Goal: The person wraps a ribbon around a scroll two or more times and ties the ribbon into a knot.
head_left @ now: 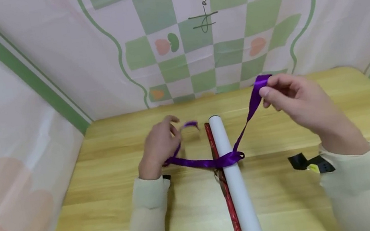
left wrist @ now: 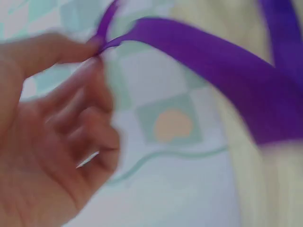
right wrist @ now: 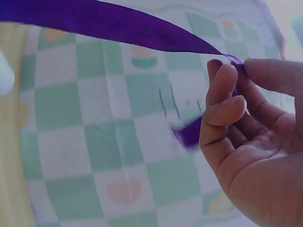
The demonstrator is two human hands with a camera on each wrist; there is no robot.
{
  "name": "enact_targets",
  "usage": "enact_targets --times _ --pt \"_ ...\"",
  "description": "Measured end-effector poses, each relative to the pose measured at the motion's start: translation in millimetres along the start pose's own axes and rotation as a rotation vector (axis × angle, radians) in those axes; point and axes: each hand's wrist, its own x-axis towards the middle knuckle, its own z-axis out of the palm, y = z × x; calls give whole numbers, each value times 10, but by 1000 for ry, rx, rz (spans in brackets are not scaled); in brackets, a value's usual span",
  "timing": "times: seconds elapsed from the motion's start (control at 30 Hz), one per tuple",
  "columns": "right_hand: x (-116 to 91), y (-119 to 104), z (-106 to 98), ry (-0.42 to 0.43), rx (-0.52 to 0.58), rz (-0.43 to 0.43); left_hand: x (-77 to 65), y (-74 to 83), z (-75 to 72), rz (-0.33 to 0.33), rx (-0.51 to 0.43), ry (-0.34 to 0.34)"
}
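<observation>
A purple ribbon [head_left: 192, 164] is looped around a white rolled scroll [head_left: 240, 199] with a red rod [head_left: 233, 217] along its left side, all lying on the table. My left hand [head_left: 160, 145] pinches one end of the ribbon to the left of the scroll, a short tail sticking out past the fingers. In the left wrist view, thumb and index finger of the left hand [left wrist: 61, 113] meet on the ribbon [left wrist: 199, 61]. Up and to the right, my right hand [head_left: 299, 103] pinches the other end, which rises taut from the loop. A loose tail hangs behind the right hand [right wrist: 255, 127].
The wooden table [head_left: 113, 215] ends at a hanging cloth [head_left: 93, 85] printed with green checks, which stands along its back. Another printed cloth [head_left: 17, 178] borders the left side. Black straps [head_left: 310, 164] show at my right cuff.
</observation>
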Motion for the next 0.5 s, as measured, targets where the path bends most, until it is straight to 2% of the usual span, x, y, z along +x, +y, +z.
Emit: enact_targets --times 0.07,0.17,0.23,0.27,0.33,0.37,0.43,0.5 --pt "13 71 -138 22 -52 62 -4 -42 -130 19 -65 211" --pt "53 244 -351 -4 -227 158 -37 -159 -317 -18 -117 478" --pt "89 413 -472 -82 -371 216 -82 -264 -431 -85 -95 563" --pt "108 513 -515 -132 -443 239 -109 -320 -483 -139 -75 567" --pt "135 718 -576 -246 -555 276 -170 -440 -574 -237 -9 508" --pt "144 818 -589 -306 -593 298 -204 -493 -614 -281 28 435" --pt "151 995 -595 -400 -629 320 -256 -579 -674 -341 93 213" --pt "154 1099 -574 -454 -650 338 -280 -607 -688 -343 123 -39"
